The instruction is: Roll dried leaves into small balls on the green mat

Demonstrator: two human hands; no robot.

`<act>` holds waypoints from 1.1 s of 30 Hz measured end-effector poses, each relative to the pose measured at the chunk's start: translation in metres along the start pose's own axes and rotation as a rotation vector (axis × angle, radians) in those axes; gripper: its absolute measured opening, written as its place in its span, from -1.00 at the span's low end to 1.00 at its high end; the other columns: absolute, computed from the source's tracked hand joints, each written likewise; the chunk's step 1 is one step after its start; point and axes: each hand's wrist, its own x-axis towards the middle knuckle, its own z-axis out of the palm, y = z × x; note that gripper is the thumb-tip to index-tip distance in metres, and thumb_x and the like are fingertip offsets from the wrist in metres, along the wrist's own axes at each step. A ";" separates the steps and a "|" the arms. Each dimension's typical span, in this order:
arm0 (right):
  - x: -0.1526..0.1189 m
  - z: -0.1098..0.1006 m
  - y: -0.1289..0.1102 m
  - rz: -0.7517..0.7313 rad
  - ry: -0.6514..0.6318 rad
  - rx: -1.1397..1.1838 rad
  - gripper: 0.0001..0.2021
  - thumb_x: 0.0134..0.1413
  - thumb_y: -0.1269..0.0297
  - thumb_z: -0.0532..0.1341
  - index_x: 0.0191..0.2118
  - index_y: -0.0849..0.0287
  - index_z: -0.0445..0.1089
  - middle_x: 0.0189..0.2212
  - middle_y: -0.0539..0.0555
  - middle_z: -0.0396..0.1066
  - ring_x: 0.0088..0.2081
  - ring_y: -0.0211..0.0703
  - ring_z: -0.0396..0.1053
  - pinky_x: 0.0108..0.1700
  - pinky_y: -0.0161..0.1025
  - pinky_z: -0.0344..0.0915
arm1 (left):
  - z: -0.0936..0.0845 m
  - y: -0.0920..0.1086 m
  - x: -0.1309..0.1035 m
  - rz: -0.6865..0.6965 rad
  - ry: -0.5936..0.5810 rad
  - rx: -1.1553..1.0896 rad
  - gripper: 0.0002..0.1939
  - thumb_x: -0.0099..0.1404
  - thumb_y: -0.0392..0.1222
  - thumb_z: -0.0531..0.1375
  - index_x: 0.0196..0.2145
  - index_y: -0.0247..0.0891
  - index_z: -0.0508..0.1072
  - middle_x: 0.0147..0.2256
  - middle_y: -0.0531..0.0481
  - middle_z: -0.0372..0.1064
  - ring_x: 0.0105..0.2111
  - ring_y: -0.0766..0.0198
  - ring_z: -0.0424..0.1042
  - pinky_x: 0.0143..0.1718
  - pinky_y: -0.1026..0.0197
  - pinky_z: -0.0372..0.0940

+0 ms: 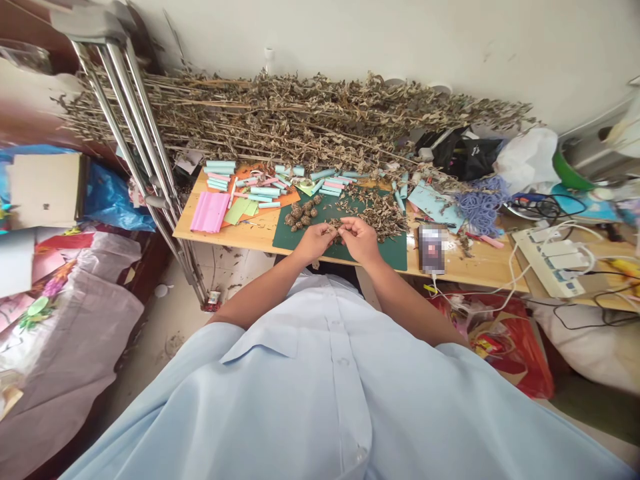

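While hands [316, 243] [361, 240] pinch leaves [335, 231], a red bag [536, 375] holds packaging [489, 344].

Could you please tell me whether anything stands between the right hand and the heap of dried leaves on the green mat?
Nothing visible does: the heap of dried leaves lies on the green mat just beyond and to the right of the right hand. The brown balls sit to the left, beyond the left hand.

1. Shirt [280, 413]: pale blue, plain, loose, softly creased.
2. Front placket [353, 393]: same cloth, small round pale buttons [343, 362].
3. Chest pocket [277, 345]: wearer's left.
4. Sleeves [225, 333]: short, matching blue.
5. Forearms [263, 287], left hand [315, 242], right hand [359, 239]: bare.
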 end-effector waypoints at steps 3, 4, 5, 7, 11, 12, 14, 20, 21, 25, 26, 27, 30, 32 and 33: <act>0.001 0.000 0.001 0.016 -0.012 0.007 -0.59 -0.03 0.07 0.29 -0.05 0.13 0.41 -0.34 0.04 0.51 -0.48 -0.24 0.36 -0.37 -0.21 0.38 | -0.001 0.003 -0.002 0.099 0.026 0.158 -0.78 0.29 -0.14 0.19 -0.47 -0.29 0.42 -0.52 0.07 0.30 -0.47 0.37 0.21 -0.42 0.31 0.09; 0.001 0.000 0.001 0.023 -0.014 0.008 -0.58 -0.04 0.06 0.30 -0.06 0.13 0.41 -0.34 0.04 0.51 -0.48 -0.24 0.36 -0.37 -0.21 0.39 | -0.001 0.004 -0.003 0.131 0.033 0.194 -0.78 0.29 -0.16 0.18 -0.48 -0.30 0.43 -0.51 0.07 0.32 -0.44 0.36 0.22 -0.39 0.31 0.10; 0.001 0.000 0.001 0.030 -0.015 0.013 -0.58 -0.04 0.06 0.30 -0.06 0.13 0.41 -0.35 0.04 0.51 -0.47 -0.23 0.37 -0.37 -0.21 0.39 | -0.001 0.005 -0.004 0.158 0.036 0.219 -0.78 0.29 -0.16 0.18 -0.48 -0.30 0.44 -0.49 0.06 0.33 -0.42 0.35 0.23 -0.37 0.30 0.11; 0.001 0.000 0.001 0.043 -0.015 0.029 -0.58 -0.04 0.06 0.31 -0.06 0.13 0.42 -0.34 0.04 0.52 -0.48 -0.23 0.37 -0.37 -0.20 0.40 | -0.001 0.005 -0.004 0.173 0.035 0.229 -0.77 0.30 -0.15 0.17 -0.47 -0.30 0.45 -0.48 0.05 0.34 -0.41 0.34 0.23 -0.36 0.30 0.12; 0.004 -0.002 0.002 0.059 0.031 0.046 -0.60 -0.01 0.07 0.30 -0.06 0.14 0.42 -0.36 0.03 0.52 -0.52 -0.25 0.36 -0.39 -0.21 0.39 | -0.001 -0.001 -0.001 0.062 0.029 0.104 -0.79 0.28 -0.11 0.18 -0.43 -0.29 0.46 -0.53 0.08 0.30 -0.49 0.37 0.20 -0.45 0.31 0.08; 0.004 -0.003 0.002 0.061 0.044 0.040 -0.61 0.00 0.07 0.30 -0.07 0.14 0.42 -0.35 0.03 0.51 -0.53 -0.26 0.36 -0.40 -0.21 0.39 | -0.001 -0.003 0.000 0.031 0.031 0.058 -0.79 0.28 -0.10 0.19 -0.42 -0.28 0.46 -0.54 0.09 0.29 -0.52 0.38 0.19 -0.47 0.31 0.06; 0.005 -0.004 0.001 0.065 0.054 0.032 -0.62 -0.01 0.08 0.30 -0.07 0.13 0.42 -0.32 0.05 0.52 -0.52 -0.26 0.37 -0.39 -0.21 0.39 | 0.000 -0.006 0.002 -0.021 0.032 -0.026 -0.79 0.26 -0.07 0.21 -0.40 -0.28 0.44 -0.56 0.10 0.27 -0.57 0.41 0.16 -0.52 0.32 0.03; 0.002 -0.001 -0.003 0.054 -0.008 0.082 -0.56 -0.06 0.08 0.33 -0.04 0.14 0.41 -0.26 0.09 0.55 -0.47 -0.22 0.42 -0.33 -0.16 0.45 | 0.000 -0.007 0.003 -0.043 0.011 -0.096 -0.74 0.24 -0.01 0.26 -0.40 -0.28 0.42 -0.57 0.10 0.25 -0.61 0.44 0.12 -0.57 0.33 -0.02; 0.001 -0.001 -0.004 0.058 -0.018 0.086 -0.56 -0.07 0.08 0.33 -0.04 0.14 0.40 -0.27 0.08 0.55 -0.46 -0.22 0.42 -0.33 -0.17 0.45 | 0.000 -0.007 0.003 -0.029 0.011 -0.083 -0.74 0.25 -0.01 0.25 -0.40 -0.28 0.42 -0.58 0.10 0.25 -0.61 0.44 0.12 -0.57 0.32 -0.02; 0.003 0.001 -0.003 0.076 -0.025 0.080 -0.53 -0.09 0.07 0.33 -0.04 0.12 0.38 -0.29 0.06 0.52 -0.46 -0.23 0.40 -0.34 -0.18 0.43 | 0.000 -0.008 0.003 0.014 0.022 -0.013 -0.75 0.28 -0.03 0.20 -0.40 -0.28 0.44 -0.58 0.10 0.25 -0.60 0.42 0.14 -0.56 0.31 0.00; 0.003 0.001 -0.003 0.076 -0.027 0.077 -0.53 -0.09 0.07 0.33 -0.03 0.13 0.37 -0.29 0.05 0.52 -0.47 -0.24 0.39 -0.34 -0.18 0.43 | 0.000 -0.009 0.003 0.017 0.025 -0.001 -0.76 0.28 -0.04 0.20 -0.40 -0.28 0.45 -0.58 0.10 0.26 -0.59 0.42 0.14 -0.55 0.31 0.01; 0.003 0.002 -0.002 0.074 -0.029 0.072 -0.53 -0.08 0.08 0.32 -0.02 0.13 0.36 -0.30 0.05 0.52 -0.47 -0.24 0.39 -0.34 -0.18 0.42 | 0.000 -0.010 0.004 0.019 0.029 0.007 -0.77 0.28 -0.05 0.19 -0.40 -0.28 0.45 -0.57 0.10 0.26 -0.59 0.42 0.15 -0.55 0.31 0.02; 0.003 0.004 0.000 0.055 -0.028 0.032 -0.54 -0.04 0.09 0.29 0.01 0.12 0.35 -0.31 0.04 0.51 -0.48 -0.24 0.38 -0.34 -0.19 0.41 | 0.000 -0.010 0.004 0.015 0.039 0.011 -0.80 0.25 -0.09 0.19 -0.41 -0.28 0.44 -0.57 0.10 0.27 -0.58 0.41 0.16 -0.54 0.32 0.03; 0.003 0.004 0.002 0.034 -0.017 -0.010 -0.55 0.01 0.10 0.26 0.03 0.11 0.34 -0.29 0.04 0.51 -0.48 -0.25 0.38 -0.34 -0.21 0.40 | 0.000 -0.009 0.004 0.002 0.045 -0.004 -0.82 0.23 -0.11 0.20 -0.43 -0.28 0.43 -0.56 0.10 0.28 -0.57 0.41 0.17 -0.54 0.32 0.03; 0.004 0.004 0.003 0.023 -0.004 -0.029 -0.56 0.03 0.10 0.25 0.05 0.10 0.34 -0.28 0.04 0.51 -0.48 -0.25 0.37 -0.35 -0.21 0.40 | 0.001 -0.008 0.004 -0.008 0.045 -0.014 -0.83 0.22 -0.12 0.21 -0.43 -0.27 0.42 -0.56 0.10 0.28 -0.57 0.41 0.17 -0.54 0.32 0.03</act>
